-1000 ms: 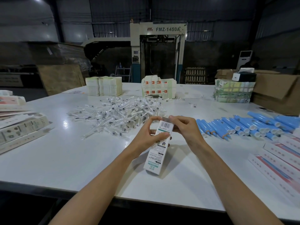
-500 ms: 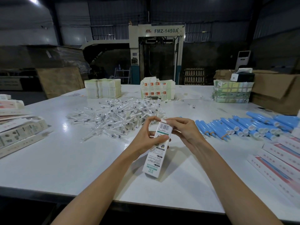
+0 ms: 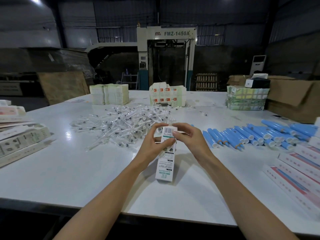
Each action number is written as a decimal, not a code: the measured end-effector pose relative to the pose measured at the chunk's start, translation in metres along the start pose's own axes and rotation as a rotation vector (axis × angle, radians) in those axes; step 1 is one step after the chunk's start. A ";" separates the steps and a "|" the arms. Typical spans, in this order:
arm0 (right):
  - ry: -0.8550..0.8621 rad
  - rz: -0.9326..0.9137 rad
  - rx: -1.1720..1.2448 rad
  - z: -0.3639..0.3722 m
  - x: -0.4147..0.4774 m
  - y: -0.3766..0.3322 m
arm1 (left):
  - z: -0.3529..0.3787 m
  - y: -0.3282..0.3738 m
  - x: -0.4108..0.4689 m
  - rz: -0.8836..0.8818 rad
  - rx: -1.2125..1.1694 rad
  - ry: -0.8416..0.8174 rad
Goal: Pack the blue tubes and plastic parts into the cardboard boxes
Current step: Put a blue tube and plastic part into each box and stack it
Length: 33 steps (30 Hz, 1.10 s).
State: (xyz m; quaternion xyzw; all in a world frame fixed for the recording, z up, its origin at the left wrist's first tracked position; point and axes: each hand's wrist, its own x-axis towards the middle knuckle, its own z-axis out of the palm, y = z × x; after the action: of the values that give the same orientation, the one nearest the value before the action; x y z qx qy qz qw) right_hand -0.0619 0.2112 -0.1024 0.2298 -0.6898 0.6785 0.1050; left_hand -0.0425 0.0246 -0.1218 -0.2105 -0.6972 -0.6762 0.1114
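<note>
A slim white cardboard box (image 3: 165,163) with green print and a barcode flap stands tilted on the white table (image 3: 69,170) in front of me. My left hand (image 3: 154,144) grips its upper part from the left. My right hand (image 3: 188,141) pinches the top flap from the right. A heap of clear plastic parts (image 3: 121,122) lies just beyond the hands. Several blue tubes (image 3: 256,134) with white caps lie in a row to the right.
Flat red-and-white boxes (image 3: 297,172) lie at the right edge and printed cartons (image 3: 20,141) at the left. Stacks of folded cartons (image 3: 109,94) (image 3: 167,96), a wrapped bundle (image 3: 245,97) and a large brown carton (image 3: 294,97) stand along the far side.
The box has tipped more upright between my hands, and my fingers have closed in on its top flap. The view has shifted slightly.
</note>
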 end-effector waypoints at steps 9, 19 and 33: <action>0.016 -0.027 0.095 0.001 0.000 0.006 | 0.001 -0.001 -0.001 -0.005 -0.023 0.023; 0.040 0.005 0.142 0.010 -0.007 0.014 | 0.005 -0.003 -0.004 -0.011 -0.021 0.022; -0.128 0.447 0.207 0.016 -0.030 0.005 | 0.008 -0.011 0.001 0.052 -0.065 0.075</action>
State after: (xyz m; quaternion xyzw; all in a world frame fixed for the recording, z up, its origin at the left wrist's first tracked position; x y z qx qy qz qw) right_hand -0.0358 0.2002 -0.1214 0.1238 -0.6555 0.7359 -0.1157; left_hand -0.0474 0.0330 -0.1312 -0.2066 -0.6646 -0.7027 0.1480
